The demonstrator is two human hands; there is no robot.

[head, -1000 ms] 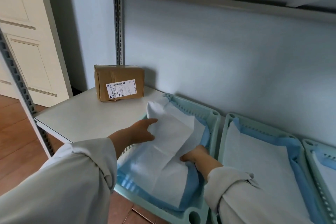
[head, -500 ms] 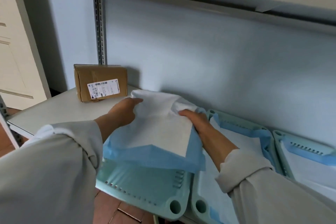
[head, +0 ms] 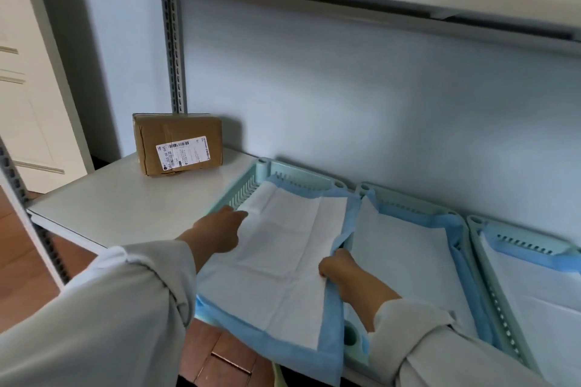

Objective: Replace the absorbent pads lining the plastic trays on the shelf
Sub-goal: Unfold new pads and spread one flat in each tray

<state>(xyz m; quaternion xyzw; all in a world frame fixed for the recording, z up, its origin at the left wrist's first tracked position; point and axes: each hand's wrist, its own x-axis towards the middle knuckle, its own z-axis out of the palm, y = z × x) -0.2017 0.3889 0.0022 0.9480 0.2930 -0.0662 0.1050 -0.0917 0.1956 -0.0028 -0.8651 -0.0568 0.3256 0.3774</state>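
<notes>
Pad now lowered onto left tray; left hand flat, right hand pinches edge. Tray front hidden. White shelf, blue wall.

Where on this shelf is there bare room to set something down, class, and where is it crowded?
Bare shelf top lies between the cardboard box, the shelf's front edge and the leftmost tray. Rightward it is crowded: three trays sit side by side, all pad-lined, with the left hand and right hand on the leftmost pad.

matt plastic tray, soft paper pad, taped cardboard box
</notes>
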